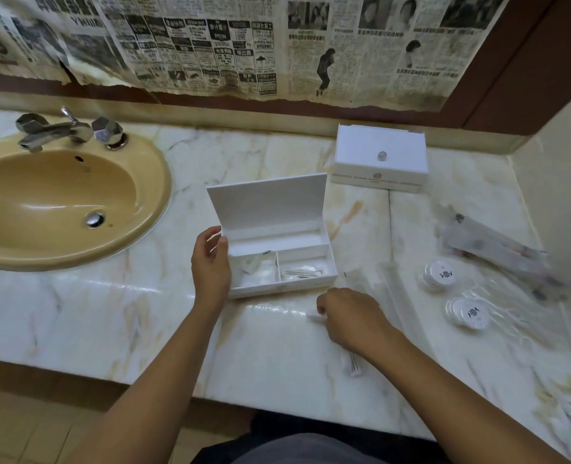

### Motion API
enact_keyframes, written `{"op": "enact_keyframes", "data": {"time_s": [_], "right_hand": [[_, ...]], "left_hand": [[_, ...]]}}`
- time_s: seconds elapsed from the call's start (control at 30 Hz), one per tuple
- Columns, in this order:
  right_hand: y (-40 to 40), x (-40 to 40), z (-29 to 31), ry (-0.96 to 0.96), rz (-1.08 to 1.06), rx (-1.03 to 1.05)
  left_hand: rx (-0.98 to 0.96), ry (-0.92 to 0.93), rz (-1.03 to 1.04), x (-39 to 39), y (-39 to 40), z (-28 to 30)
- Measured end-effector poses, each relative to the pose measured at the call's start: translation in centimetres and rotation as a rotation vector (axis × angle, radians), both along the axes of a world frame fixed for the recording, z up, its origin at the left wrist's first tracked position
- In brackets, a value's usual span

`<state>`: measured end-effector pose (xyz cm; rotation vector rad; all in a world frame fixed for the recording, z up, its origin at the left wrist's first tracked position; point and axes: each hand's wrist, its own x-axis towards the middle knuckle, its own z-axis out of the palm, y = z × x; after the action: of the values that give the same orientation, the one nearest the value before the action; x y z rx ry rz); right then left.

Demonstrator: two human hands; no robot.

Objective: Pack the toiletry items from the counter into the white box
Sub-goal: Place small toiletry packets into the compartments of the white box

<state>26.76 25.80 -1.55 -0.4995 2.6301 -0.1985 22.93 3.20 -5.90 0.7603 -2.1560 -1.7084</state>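
An open white box [331,262] with its lid raised stands mid-counter, split into compartments. Its left front one holds white sachets [255,271] and its right front one a small clear packet [302,272]. My left hand [210,262] rests against the box's left wall, fingers loosely curled. My right hand [347,316] lies on the counter just in front of the box's right corner, pinched on a small white packet [314,318]. A wrapped slim item [351,363] lies under my right wrist. Two round white packs [439,274] [468,313] and long wrapped items [498,249] lie to the right.
A second white box [379,159], closed, with a small knob, stands at the back right. A tan sink [59,199] with a chrome tap [63,128] fills the left of the marble counter [110,306]. Newspaper covers the wall behind. A side wall borders the counter at right.
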Motion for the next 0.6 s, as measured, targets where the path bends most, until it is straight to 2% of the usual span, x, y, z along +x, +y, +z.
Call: {"op": "enact_keyframes", "data": {"time_s": [0.33,0.43,0.6], "right_hand": [[-1.7,-3.0,5.2,0.261,0.001,-0.210],[-2.4,-5.1,5.3,0.321,0.032,-0.174],[-4.2,-6.8,4.5,0.249,0.096,-0.004]], "left_hand": [[0.013,0.002,-0.017,0.1,-0.2,-0.1],[0.022,-0.002,-0.015,0.0,-0.2,-0.1],[0.034,-0.006,-0.014,0.0,-0.2,-0.2]]}}
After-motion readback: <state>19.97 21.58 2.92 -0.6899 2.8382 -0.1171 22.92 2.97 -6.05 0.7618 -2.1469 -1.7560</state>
